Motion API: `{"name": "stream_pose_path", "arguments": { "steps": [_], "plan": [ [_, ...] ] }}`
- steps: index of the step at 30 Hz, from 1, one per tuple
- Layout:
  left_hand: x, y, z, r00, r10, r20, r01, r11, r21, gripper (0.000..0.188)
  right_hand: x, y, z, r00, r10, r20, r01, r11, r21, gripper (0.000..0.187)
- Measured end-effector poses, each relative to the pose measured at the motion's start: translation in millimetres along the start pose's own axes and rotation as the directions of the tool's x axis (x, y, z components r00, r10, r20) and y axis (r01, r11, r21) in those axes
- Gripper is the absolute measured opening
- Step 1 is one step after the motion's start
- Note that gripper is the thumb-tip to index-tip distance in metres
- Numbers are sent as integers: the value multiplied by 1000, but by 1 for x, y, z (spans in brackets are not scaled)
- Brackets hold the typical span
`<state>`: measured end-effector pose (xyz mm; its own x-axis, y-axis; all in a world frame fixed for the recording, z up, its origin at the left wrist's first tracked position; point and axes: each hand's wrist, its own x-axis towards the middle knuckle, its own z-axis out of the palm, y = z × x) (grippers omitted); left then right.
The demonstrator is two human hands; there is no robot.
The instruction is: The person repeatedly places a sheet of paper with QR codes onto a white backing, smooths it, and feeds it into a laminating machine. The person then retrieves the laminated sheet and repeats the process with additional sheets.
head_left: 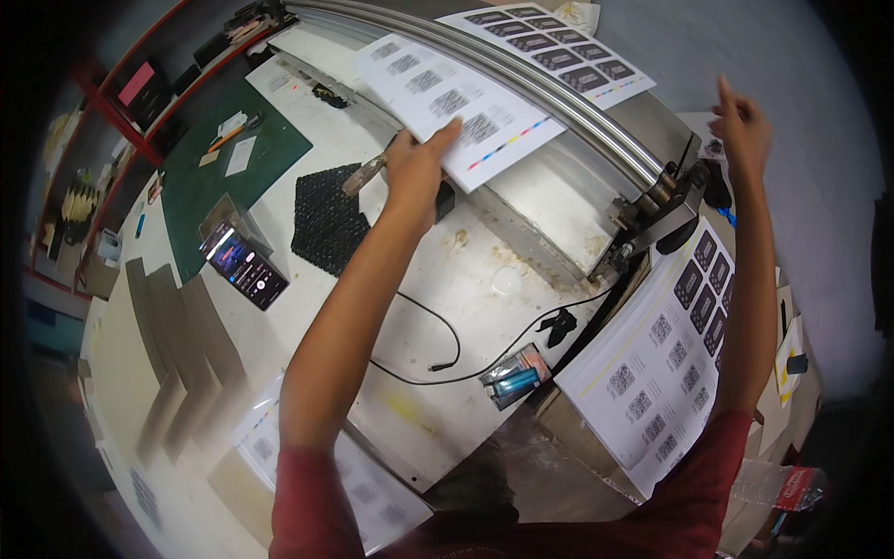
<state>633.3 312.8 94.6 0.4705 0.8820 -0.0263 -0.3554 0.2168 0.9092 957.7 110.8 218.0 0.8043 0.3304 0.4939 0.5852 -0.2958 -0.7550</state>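
My left hand (pixel 421 170) grips the near edge of a white printed sheet (pixel 419 82), thumb on top and the other fingers mostly hidden. The sheet carries rows of square codes and a coloured strip. It slopes up to a pair of long metal rollers (pixel 559 98); a printed part with dark labels (pixel 549 51) shows beyond them, apparently of the same sheet. Beside the left hand a worn wooden handle (pixel 365 175) sticks out; whether the hand touches it I cannot tell. My right hand (pixel 742 130) is raised beyond the rollers' right end, fingers partly extended, holding nothing visible.
A printed stack (pixel 652 373) lies at right, under my right arm. On the white table (pixel 419 307) are a phone (pixel 244 265), a black textured mat (pixel 326 219), a cable (pixel 456 349), a lighter (pixel 512 384), a green cutting mat (pixel 279 140) and grey boards (pixel 177 345). Shelves (pixel 102 102) stand far left.
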Motion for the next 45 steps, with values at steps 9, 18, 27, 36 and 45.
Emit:
{"name": "stream_pose_path", "arguments": {
  "steps": [9,18,27,36,45],
  "plan": [
    [-105,116,-92,992,125,-14,-126,981,-146,45,-197,-86,45,472,-824,312,876,479,-59,57],
    [-229,222,-155,731,634,-253,-575,771,272,48,-266,-149,28,385,-907,170,904,408,128,32],
    [-428,233,-191,485,874,-37,-645,386,659,87,-294,-306,-82,403,-868,290,807,486,334,31],
    [-492,188,-351,805,280,-523,53,844,534,67,-411,-306,130,-108,-708,698,527,554,644,33],
    [-544,111,-460,660,116,-742,282,877,388,62,-587,-257,227,-155,-744,649,578,465,671,36]
  ]
}}
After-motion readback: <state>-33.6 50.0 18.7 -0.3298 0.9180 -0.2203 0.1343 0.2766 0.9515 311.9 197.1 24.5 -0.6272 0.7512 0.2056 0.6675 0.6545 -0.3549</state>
